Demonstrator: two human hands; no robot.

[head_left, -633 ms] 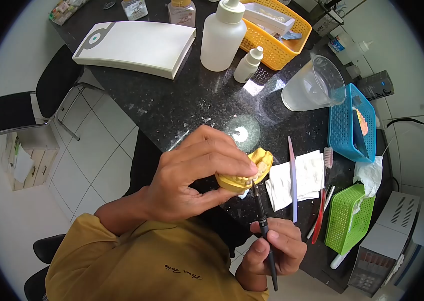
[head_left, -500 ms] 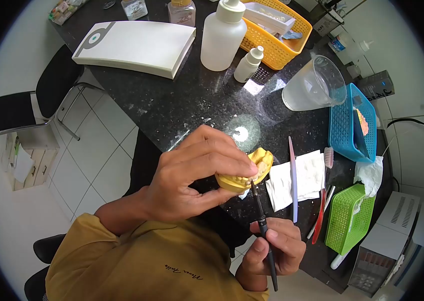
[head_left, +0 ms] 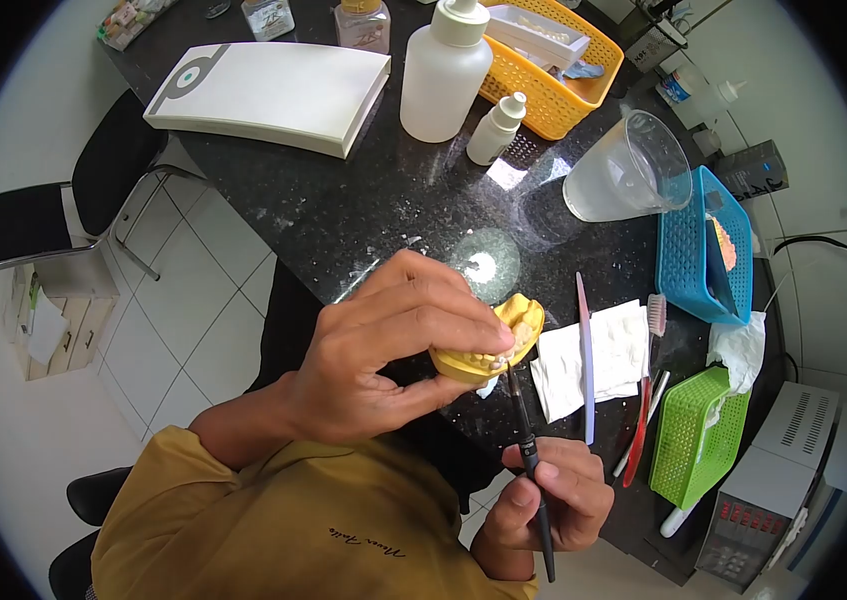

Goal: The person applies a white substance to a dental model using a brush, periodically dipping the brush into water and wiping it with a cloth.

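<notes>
**Entry: yellow dental cast under brush, near edge of counter**

- Black chair [head_left: 73,190]: standing on the tiled floor, off the left edge of the counter [head_left: 363,200].
- White box [head_left: 268,90]: lying flat at the counter's far left corner.
- Left hand [head_left: 383,350]: curling around the yellow dental cast [head_left: 525,318], thumb underneath and fingers pressing on top. It is holding the cast up over the counter's near edge, teeth facing the person.
- Large white bottle [head_left: 443,75] and small dropper bottle [head_left: 493,128]: standing near the far edge, just beside the orange basket [head_left: 583,95].
- Thin black brush [head_left: 520,415]: tip touching the cast's row of teeth.
- Right hand [head_left: 558,495]: pinching the brush mid-shaft between thumb and fingertips, below the counter's near edge.
- Change noted: since half a second ago the brush tip is sitting slightly further right along the teeth and the right hand slightly lower, while the cast is staying put in its grip. Judged: fine brush strokes on the teeth are under way, with the cast held steady.
- Pink file [head_left: 584,350], folded tissue [head_left: 603,350] and toothbrush [head_left: 643,400]: lying side by side right of the cast.
- Clear cup [head_left: 628,170], blue basket [head_left: 688,250] and green basket [head_left: 693,430]: lining the right edge.
</notes>
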